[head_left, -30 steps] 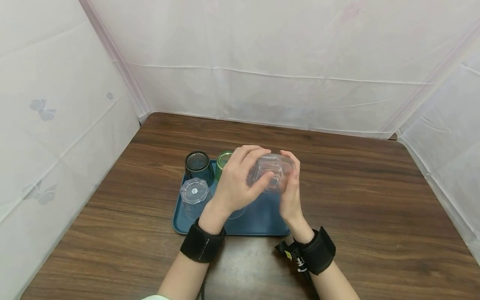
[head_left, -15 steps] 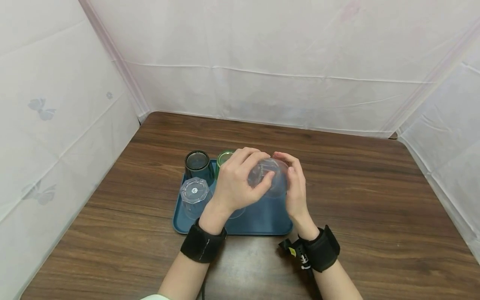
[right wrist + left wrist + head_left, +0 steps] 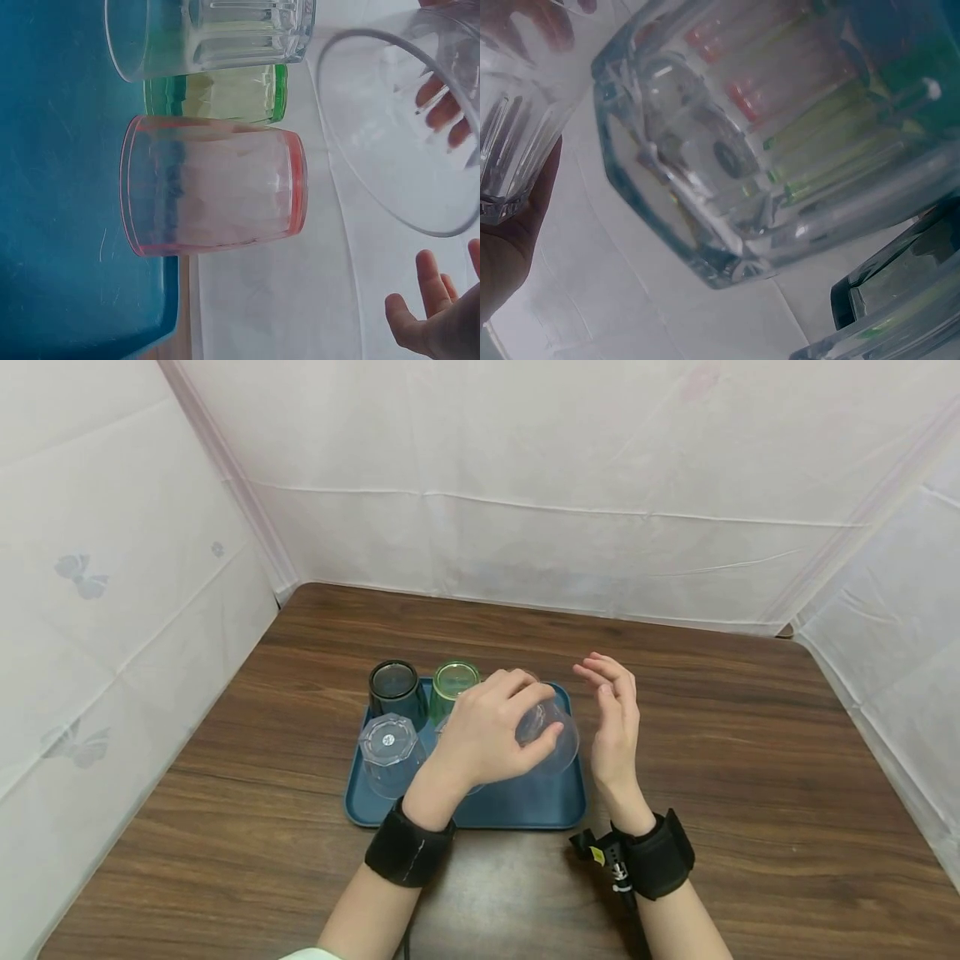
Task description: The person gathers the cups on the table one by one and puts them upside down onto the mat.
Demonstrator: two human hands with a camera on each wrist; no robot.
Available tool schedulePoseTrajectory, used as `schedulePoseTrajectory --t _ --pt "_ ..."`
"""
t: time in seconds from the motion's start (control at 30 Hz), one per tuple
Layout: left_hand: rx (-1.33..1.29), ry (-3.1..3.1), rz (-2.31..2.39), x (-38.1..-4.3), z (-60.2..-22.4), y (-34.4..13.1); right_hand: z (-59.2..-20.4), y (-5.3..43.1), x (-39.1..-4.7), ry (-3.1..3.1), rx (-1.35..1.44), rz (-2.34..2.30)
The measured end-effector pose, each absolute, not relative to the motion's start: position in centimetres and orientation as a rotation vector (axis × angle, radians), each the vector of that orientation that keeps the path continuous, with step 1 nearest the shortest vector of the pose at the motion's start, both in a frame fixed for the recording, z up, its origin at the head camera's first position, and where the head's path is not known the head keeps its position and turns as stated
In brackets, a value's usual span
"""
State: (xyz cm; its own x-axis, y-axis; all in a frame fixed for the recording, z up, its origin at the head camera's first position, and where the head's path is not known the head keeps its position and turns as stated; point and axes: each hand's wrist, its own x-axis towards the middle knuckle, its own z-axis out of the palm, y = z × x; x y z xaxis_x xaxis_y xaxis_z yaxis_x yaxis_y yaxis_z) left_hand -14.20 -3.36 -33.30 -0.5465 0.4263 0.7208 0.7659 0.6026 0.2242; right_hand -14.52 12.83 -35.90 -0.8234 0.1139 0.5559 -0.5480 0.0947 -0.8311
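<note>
My left hand [image 3: 487, 727] grips a clear tumbler [image 3: 561, 750] above the tray. The tumbler is tilted, its wide mouth turned right and downward; in the right wrist view its rim [image 3: 324, 97] hangs above the other glasses. My right hand [image 3: 617, 727] is raised beside the tumbler, apart from it, with its fingers extended and holding nothing. Below, on a blue tray [image 3: 525, 814], upside-down glasses stand: a dark grey one [image 3: 395, 689], a green one [image 3: 455, 683], a clear one [image 3: 390, 752] and a pink one [image 3: 217, 191]. Another clear glass [image 3: 247, 34] is mostly hidden under my left hand.
The wooden table [image 3: 750, 777] extends around the tray on all sides. White curtains [image 3: 525, 552] stand along its back, left and right. A black band with a small camera [image 3: 618, 860] sits on my right wrist, and another black band [image 3: 408, 847] on my left.
My right hand has let go of the tumbler and moved right, its fingers opening out. The tumbler has turned in my left hand, which has shifted slightly right.
</note>
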Motion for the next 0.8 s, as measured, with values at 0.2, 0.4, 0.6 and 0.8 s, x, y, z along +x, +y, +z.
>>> schedulePoseTrajectory --t 0.2,0.4,0.6,0.8 --pt "-0.988 -2.26 -0.626 -14.21 -33.56 -3.18 -35.93 12.93 -14.49 -1.899 0.437 1.777" --pt "-1.049 -2.31 -0.536 -14.22 -33.8 -2.92 -35.91 12.94 -14.51 -1.935 0.451 1.766" --pt "-1.061 -2.356 -0.483 -14.17 -34.02 -2.65 -36.06 12.94 -14.65 -1.936 0.454 1.766" --pt "-1.102 -2.415 -0.444 -14.24 -34.11 -2.48 -36.03 12.93 -14.6 -1.935 0.461 1.765"
